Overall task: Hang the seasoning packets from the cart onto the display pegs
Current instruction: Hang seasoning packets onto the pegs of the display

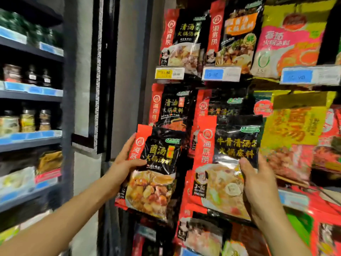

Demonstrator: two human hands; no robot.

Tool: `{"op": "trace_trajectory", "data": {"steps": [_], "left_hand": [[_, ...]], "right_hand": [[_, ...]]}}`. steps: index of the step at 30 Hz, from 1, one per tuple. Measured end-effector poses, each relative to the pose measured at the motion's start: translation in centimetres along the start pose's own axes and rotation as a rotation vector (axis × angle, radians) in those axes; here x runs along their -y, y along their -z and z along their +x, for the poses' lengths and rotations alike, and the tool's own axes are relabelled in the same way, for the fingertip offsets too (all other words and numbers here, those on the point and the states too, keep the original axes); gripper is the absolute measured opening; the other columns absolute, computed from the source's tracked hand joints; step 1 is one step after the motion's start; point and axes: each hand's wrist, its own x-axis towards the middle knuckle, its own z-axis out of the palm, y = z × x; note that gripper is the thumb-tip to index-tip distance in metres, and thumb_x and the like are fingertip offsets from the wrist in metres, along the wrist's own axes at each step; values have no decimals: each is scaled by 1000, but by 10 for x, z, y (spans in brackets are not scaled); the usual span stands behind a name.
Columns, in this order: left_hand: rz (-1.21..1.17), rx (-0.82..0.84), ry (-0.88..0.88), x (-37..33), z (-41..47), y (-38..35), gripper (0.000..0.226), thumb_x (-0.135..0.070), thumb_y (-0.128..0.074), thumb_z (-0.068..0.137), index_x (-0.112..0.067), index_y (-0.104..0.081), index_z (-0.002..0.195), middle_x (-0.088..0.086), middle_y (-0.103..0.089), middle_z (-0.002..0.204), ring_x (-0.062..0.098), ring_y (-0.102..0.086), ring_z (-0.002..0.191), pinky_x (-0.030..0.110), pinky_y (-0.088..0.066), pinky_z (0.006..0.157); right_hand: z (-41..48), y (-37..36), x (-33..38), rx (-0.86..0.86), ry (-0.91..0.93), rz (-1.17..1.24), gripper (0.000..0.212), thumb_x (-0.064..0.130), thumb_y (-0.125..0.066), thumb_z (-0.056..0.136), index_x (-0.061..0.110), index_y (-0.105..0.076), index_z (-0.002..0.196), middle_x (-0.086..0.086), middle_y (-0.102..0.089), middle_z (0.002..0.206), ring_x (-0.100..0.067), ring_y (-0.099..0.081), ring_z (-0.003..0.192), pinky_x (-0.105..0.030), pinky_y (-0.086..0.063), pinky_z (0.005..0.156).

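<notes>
My left hand [125, 159] grips the left edge of a red-and-black seasoning packet [153, 174] with a mushroom dish picture, held up in front of the display's lower left. My right hand [258, 183] grips the right side of a second red-and-black packet [221, 159] with pale soup on it, held beside the first. Both packets overlap the hanging rows behind them. The pegs are hidden by hanging packets. No cart is in view.
Hanging packets fill the display: black-and-red ones [181, 39] top left, pink-and-yellow ones [289, 39] top right, yellow ones [293, 126] at right. Price tags [169, 72] hang below the top row. Shelves with jars [27, 120] stand at left, past a dark pillar [108, 71].
</notes>
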Motion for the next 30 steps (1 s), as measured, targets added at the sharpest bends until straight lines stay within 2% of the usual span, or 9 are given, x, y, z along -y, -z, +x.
{"op": "trace_trajectory", "data": {"steps": [3, 6, 9, 11, 13, 16, 18, 20, 30], "left_hand": [[132, -37, 11, 34, -11, 12, 70, -16, -70, 91, -42, -42, 151, -6, -62, 140, 12, -59, 127, 28, -42, 110], [190, -28, 55, 66, -23, 16, 68, -15, -65, 96, -35, -38, 155, -9, -60, 140, -7, -59, 117, 13, -42, 104], [205, 12, 95, 96, -33, 15, 68, -15, -61, 99, -42, -31, 154, -23, -52, 138, -25, -52, 110, 25, -36, 115], [235, 37, 92, 109, -36, 12, 69, -22, -60, 100, -51, -25, 151, -34, -45, 138, -29, -47, 113, 24, -34, 112], [238, 44, 94, 114, -35, 8, 70, -29, -61, 100, -59, -23, 150, -33, -44, 141, -20, -48, 120, 22, -36, 106], [186, 12, 98, 122, -28, 7, 68, -26, -65, 99, -57, -30, 148, -13, -51, 143, 10, -58, 125, 39, -46, 108], [168, 17, 119, 126, -25, 5, 67, -17, -65, 99, -54, -34, 145, -4, -54, 140, 19, -61, 120, 46, -50, 106], [152, 23, 135, 129, -24, 0, 66, -12, -64, 98, -55, -36, 141, -1, -55, 138, 21, -63, 117, 47, -51, 104], [-113, -41, 157, 130, -1, -14, 70, 3, -57, 99, -50, -44, 142, 3, -63, 135, 22, -64, 120, 46, -52, 103]], "right_hand": [[-10, -11, -16, 29, -63, 23, 39, 27, -54, 107, 22, -54, 145, 6, -60, 139, -18, -54, 130, -38, -41, 108], [-18, -15, -29, 29, -102, -8, 40, 26, -53, 107, 23, -53, 146, 2, -62, 140, -21, -56, 130, -42, -43, 107], [-25, -13, -35, 23, -120, -8, 36, 21, -52, 107, 22, -56, 143, 2, -65, 132, -20, -59, 122, -31, -46, 91], [-28, -11, -35, 13, -119, -11, 35, 20, -51, 107, 22, -56, 142, 3, -65, 130, -20, -59, 121, -29, -44, 85], [-30, -7, -34, 6, -113, -15, 37, 20, -51, 107, 23, -55, 144, 3, -65, 132, -19, -58, 121, -32, -41, 90], [-29, -4, -37, 0, -96, -22, 38, 25, -53, 107, 25, -54, 145, 4, -64, 134, -19, -58, 123, -36, -43, 96], [-28, -4, -38, -1, -98, -31, 46, 36, -54, 104, 27, -50, 149, 4, -59, 144, -22, -54, 133, -47, -44, 109], [-27, -4, -38, -2, -103, -40, 48, 38, -54, 105, 29, -46, 151, 3, -55, 149, -24, -50, 138, -54, -40, 115], [-26, -4, -37, 3, -89, -49, 47, 36, -53, 106, 27, -46, 151, 1, -55, 150, -25, -49, 139, -54, -38, 117]]}}
